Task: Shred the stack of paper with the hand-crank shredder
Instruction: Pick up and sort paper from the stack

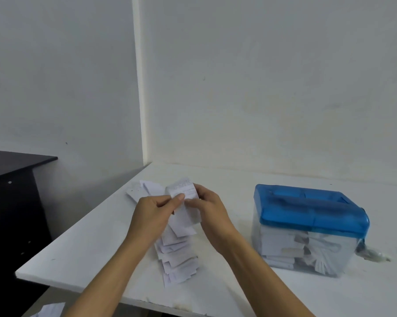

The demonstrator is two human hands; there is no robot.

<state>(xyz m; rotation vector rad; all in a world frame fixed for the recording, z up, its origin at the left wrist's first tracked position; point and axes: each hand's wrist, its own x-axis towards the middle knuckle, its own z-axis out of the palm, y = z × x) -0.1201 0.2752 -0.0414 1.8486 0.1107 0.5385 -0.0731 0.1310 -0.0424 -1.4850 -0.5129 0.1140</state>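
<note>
Paper stack [177,252] lies fanned out on the white tabletop [101,248] in a loose row that runs from the near edge away from the person, directly below both hands. The left hand [156,211] and the right hand [209,209] meet above the far end of the row, and each pinches a white slip [183,193] between thumb and curled fingers; whether one sheet or several are gripped cannot be told. The slip's long axis runs roughly toward and away from the person. The shredder [307,225] stands on the same tabletop, well apart from the hands on the right, so the right hand is the nearer one. Its blue lid [307,209] sits on a clear bin [284,245] that already holds shredded strips. The feed slot [307,199] appears as a dark line along the lid top, running left to right and slightly skewed, hence roughly crosswise to the slip. The crank [371,252] appears to hang low on the far right side of the unit, though it is blurred. Judgement: the slip must travel rightward and be presented with a short edge down into the slot, with the right hand best placed for the crank.
</note>
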